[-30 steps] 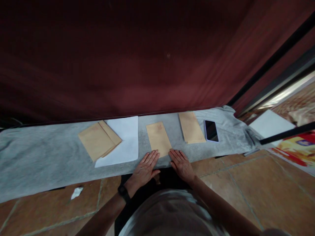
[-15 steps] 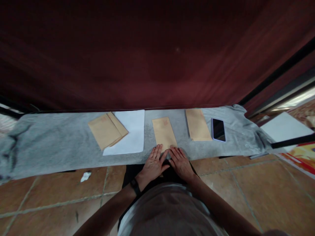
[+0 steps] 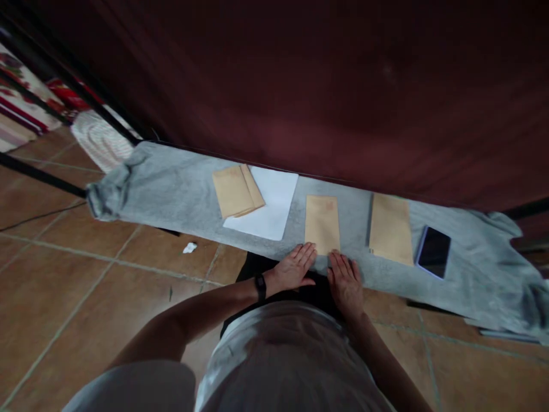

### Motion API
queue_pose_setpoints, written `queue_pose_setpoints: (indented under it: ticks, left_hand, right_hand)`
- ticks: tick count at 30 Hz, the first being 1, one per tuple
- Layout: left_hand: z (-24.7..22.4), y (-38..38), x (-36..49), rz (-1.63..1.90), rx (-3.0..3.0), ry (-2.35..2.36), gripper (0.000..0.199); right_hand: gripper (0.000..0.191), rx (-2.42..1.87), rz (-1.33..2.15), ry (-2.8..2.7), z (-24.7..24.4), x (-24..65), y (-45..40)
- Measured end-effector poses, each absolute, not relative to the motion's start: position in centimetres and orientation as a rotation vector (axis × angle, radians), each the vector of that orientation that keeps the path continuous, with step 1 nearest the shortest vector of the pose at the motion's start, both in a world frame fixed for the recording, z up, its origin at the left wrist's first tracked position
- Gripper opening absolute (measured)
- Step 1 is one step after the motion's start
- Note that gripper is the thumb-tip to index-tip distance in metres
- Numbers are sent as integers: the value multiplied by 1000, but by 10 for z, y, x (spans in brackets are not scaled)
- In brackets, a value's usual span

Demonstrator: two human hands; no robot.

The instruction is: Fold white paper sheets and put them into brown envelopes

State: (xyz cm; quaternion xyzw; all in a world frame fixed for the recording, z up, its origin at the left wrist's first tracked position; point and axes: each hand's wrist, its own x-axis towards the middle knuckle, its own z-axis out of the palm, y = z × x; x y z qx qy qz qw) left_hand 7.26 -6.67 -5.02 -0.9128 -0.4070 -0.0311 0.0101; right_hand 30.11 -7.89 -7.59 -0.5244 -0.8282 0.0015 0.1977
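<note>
Both left hand and right hand are shown by the head view with fingers straight, nearly together, pinching nothing. Just beyond them, a brown envelope is touched at its near end, apparently so it lies flat. Left of them, one envelope pile and, right, a second pile are set apart, presumably to leave it room.

"How does the left hand lie?"
"Palm down, angled forward and to the right, fingers nearly straight, thumb held out."
"And the right hand?"
"Also palm down, pointing forward and slightly left, just beside the other without touching."
"The arms?"
"The left forearm slants in from a bent elbow; the right forearm reaches forward and inward."
</note>
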Motion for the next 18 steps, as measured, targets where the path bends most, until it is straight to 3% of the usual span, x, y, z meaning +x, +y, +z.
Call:
queue_pose_setpoints:
  ticks: [8, 18]
  left_hand:
    - [-56, -69, 77, -117, -2797, -1288, 91]
    - [-53, -71, 74, -185, -2835, -1373, 84]
  right_hand:
    - [48, -1427, 33, -2369, -74, 268, -81]
    - [52, -1588, 0, -2231, -82, 292, -83]
